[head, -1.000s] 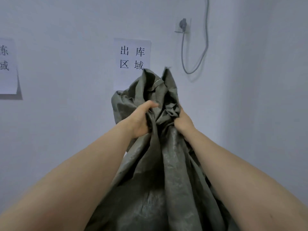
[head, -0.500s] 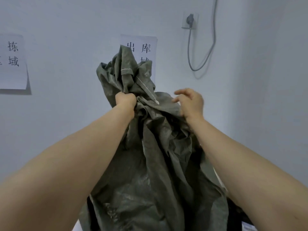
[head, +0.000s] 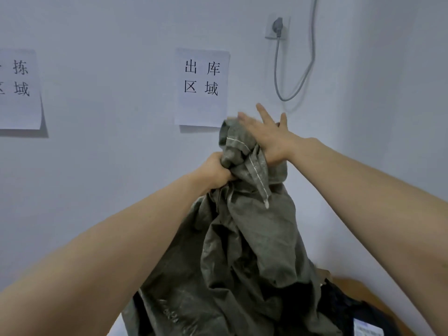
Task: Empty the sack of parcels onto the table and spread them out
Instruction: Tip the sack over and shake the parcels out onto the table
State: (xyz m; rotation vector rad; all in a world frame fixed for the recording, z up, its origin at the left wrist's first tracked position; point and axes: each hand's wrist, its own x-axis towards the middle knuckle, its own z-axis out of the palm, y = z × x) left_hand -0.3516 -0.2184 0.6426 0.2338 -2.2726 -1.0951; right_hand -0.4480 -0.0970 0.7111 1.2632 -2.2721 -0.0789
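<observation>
Two hands were up at the top of the sack (head: 242, 251), set apart. The left hand (head: 215, 169) had a fistful of bunched fabric. The right hand (head: 271, 137) lay flat against the seamed corner, fingers spread, gripping nothing. The sack hung over the table (head: 358, 286), with dark parcels (head: 344, 306) poking out at its lower right, toward the table's right edge. My take: clamp the right hand on that corner too, then lift and shake so nothing snags in the folds.
</observation>
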